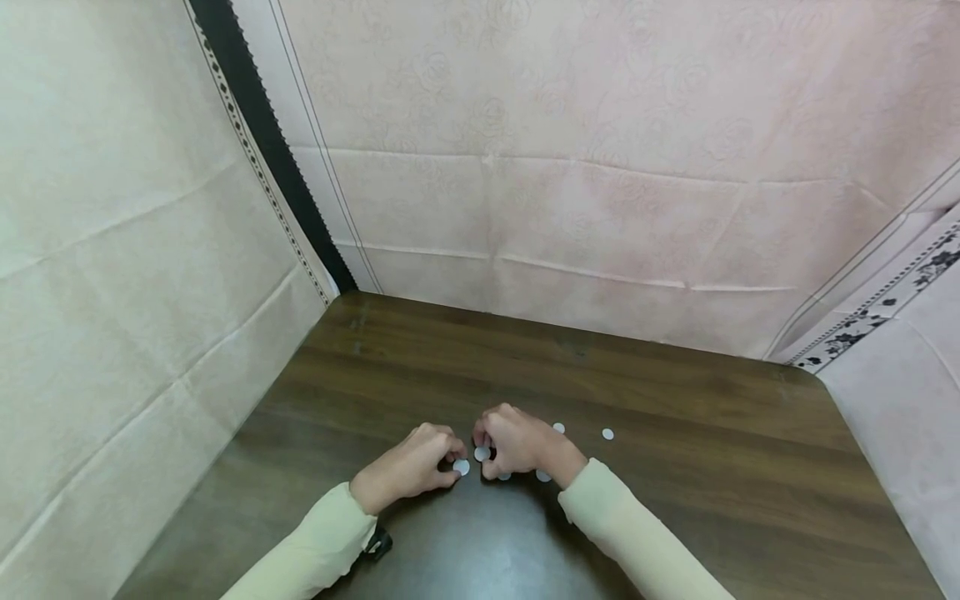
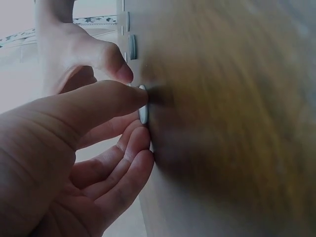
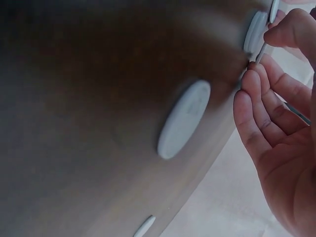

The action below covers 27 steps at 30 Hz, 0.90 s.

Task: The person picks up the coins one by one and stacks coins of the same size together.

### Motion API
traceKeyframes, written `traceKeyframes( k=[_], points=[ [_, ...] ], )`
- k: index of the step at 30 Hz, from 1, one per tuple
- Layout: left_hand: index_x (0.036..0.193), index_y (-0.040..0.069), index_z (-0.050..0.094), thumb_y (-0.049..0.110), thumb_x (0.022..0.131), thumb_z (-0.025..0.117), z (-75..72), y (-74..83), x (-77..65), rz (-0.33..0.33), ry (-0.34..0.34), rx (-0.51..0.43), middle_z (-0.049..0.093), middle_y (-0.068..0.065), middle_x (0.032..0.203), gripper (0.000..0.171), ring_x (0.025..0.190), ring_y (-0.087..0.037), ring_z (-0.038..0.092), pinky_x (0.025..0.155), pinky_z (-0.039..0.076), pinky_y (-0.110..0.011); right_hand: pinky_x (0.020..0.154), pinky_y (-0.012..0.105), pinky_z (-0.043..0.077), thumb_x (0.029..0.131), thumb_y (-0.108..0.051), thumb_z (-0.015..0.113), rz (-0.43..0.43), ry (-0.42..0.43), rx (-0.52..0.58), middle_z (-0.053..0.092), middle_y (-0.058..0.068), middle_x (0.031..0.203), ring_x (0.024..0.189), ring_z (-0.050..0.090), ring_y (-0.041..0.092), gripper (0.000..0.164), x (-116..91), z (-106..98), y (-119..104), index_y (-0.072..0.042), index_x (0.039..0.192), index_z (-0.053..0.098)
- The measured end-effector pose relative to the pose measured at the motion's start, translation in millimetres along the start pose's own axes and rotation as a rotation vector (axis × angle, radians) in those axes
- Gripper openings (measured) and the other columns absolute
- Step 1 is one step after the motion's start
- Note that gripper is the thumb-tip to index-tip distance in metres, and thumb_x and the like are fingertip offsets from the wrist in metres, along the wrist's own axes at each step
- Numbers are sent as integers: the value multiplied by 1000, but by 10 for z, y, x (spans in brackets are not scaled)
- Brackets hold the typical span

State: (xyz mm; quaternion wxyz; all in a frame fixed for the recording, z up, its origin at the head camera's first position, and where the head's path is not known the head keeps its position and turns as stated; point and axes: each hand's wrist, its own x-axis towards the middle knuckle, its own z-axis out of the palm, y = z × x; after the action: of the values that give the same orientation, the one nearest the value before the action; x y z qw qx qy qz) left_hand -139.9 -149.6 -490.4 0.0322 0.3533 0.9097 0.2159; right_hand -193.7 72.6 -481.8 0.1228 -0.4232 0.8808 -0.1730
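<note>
Thin white round discs are at both hands, low over the brown table (image 1: pixel 420 367). My left hand (image 1: pixel 412 467) pinches one white disc (image 1: pixel 461 467) by its edge between thumb and fingers; the left wrist view shows that disc (image 2: pixel 143 111) on edge, right at the tabletop. Close to its right, my right hand (image 1: pixel 517 442) holds another white disc (image 1: pixel 482 453) between thumb and fingertips. In the right wrist view this disc (image 3: pixel 261 53) shows as a thin sliver. Just beside the right fingertips lies a white disc (image 3: pixel 254 32), seemingly with another under it.
More white discs lie flat near the right wrist: one (image 1: pixel 543 476) below it, one (image 1: pixel 558 427) above it, one (image 1: pixel 607 434) farther right. A dark object (image 1: pixel 378 543) sits at the left sleeve. Pale patterned cloth (image 1: pixel 562 208) hangs behind the table's far edge and at both sides.
</note>
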Motion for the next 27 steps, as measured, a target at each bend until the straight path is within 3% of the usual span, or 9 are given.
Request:
traceKeyframes(
  k=[11, 19, 27],
  points=[
    [93, 11, 77, 10, 90, 83, 31, -25, -4, 6, 13, 9, 67, 2, 84, 7, 76, -6, 57, 66, 46, -16, 66, 15, 50, 80, -19, 85, -19, 7, 15, 70, -4, 91, 74, 57, -1, 20, -33, 44, -95, -13, 97, 75],
    [99, 9, 79, 8, 90, 82, 39, -35, -22, -8, 23, -66, 72, -2, 92, 10, 82, -7, 64, 70, 52, -18, 66, 13, 49, 77, -18, 85, -47, 32, 25, 70, -5, 85, 73, 57, -2, 17, -29, 74, -141, -12, 90, 75],
    [101, 7, 78, 8, 90, 83, 58, -46, -44, -25, 46, -98, 73, -4, 95, 12, 85, -10, 69, 73, 56, -19, 68, 15, 50, 80, -18, 85, -11, 34, 56, 72, -4, 86, 74, 58, -2, 16, -37, 85, -186, -12, 92, 75]
  ],
)
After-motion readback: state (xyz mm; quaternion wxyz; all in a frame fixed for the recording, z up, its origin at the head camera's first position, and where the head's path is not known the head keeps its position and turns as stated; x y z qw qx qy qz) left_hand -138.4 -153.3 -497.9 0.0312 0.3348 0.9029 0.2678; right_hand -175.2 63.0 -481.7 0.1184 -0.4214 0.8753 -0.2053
